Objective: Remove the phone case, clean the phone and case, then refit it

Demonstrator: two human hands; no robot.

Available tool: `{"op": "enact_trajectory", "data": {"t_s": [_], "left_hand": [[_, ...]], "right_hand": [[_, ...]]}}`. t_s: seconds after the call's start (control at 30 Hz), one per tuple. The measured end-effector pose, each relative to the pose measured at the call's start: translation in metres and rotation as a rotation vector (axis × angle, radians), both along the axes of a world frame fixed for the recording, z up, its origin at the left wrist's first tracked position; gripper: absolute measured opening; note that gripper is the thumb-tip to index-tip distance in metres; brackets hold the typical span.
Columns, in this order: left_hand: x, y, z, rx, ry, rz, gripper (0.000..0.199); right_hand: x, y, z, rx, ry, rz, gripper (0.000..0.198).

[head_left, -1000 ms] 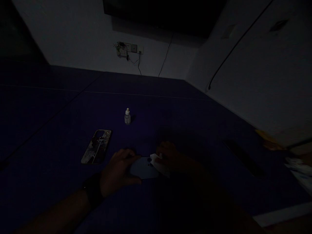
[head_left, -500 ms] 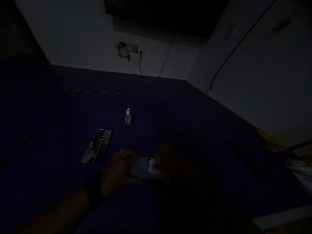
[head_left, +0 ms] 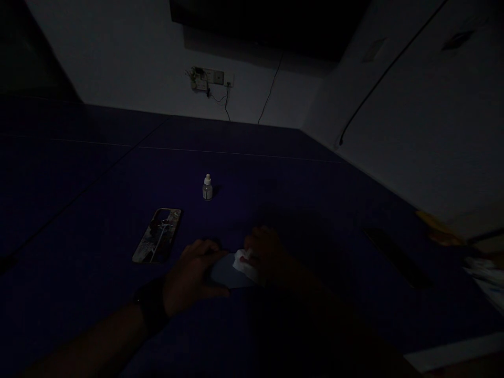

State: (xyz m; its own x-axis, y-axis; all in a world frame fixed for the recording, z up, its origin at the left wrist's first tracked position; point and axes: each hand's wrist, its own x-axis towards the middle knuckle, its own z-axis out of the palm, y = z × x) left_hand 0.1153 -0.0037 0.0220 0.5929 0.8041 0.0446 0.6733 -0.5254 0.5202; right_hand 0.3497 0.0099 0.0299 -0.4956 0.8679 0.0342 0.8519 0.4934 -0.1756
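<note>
A bluish-grey phone [head_left: 225, 273] lies flat, back side up, on the dark blue surface. My left hand [head_left: 192, 273], with a dark watch [head_left: 151, 306] at its wrist, grips the phone's left end between thumb and fingers. In my right hand [head_left: 265, 252] is a crumpled white tissue [head_left: 244, 266], pressed on the right part of the phone's back. That hand covers the phone's right end. A phone case [head_left: 158, 236] with a printed picture lies to the left of my left hand. Beyond the hands stands a small dropper bottle [head_left: 207, 189] with a white cap.
At the right lies a dark flat slab [head_left: 396, 257]. Several blurred items, one yellow [head_left: 439, 226], sit along the far right edge. Sockets with cables [head_left: 212, 79] are on the back wall beneath a dark screen [head_left: 271, 23]. The room is very dim.
My right hand has slid slightly left with the tissue, which now covers the camera end that showed before. The left hand keeps its hold on the phone.
</note>
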Motion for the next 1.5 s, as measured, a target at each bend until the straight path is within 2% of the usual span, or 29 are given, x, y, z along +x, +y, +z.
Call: {"op": "enact_trajectory", "data": {"t_s": [0.2, 0.4, 0.57, 0.8, 0.93, 1.13, 1.3, 1.37, 1.5], "left_hand": [[-0.001, 0.002, -0.004, 0.01, 0.002, -0.015, 0.073], [-0.002, 0.003, -0.007, 0.01, -0.002, -0.009, 0.077], [-0.002, 0.002, -0.004, -0.002, -0.005, -0.017, 0.074], [0.001, 0.0, 0.001, -0.015, 0.012, -0.008, 0.075], [0.0, 0.0, 0.0, -0.002, 0.009, -0.005, 0.071], [0.0, 0.001, -0.002, -0.008, 0.011, 0.0, 0.074], [0.0, 0.002, -0.005, 0.004, 0.002, -0.006, 0.075], [-0.001, 0.002, -0.006, 0.012, -0.003, -0.008, 0.076], [-0.001, 0.001, -0.005, 0.011, 0.001, 0.0, 0.076]], "right_hand": [[-0.01, -0.002, 0.004, 0.038, -0.022, 0.001, 0.018], [0.005, -0.001, 0.004, 0.063, -0.048, -0.035, 0.019], [0.013, -0.005, 0.006, 0.055, -0.053, -0.027, 0.017], [0.001, -0.008, 0.01, 0.051, -0.062, -0.044, 0.012], [-0.005, -0.012, 0.003, 0.053, -0.081, -0.068, 0.007], [-0.014, -0.014, -0.014, 0.082, -0.013, -0.171, 0.009], [-0.021, -0.011, -0.014, 0.078, -0.024, -0.239, 0.012], [-0.017, -0.01, -0.012, 0.048, -0.031, -0.202, 0.011], [0.0, -0.01, -0.008, -0.025, 0.037, -0.023, 0.006]]}}
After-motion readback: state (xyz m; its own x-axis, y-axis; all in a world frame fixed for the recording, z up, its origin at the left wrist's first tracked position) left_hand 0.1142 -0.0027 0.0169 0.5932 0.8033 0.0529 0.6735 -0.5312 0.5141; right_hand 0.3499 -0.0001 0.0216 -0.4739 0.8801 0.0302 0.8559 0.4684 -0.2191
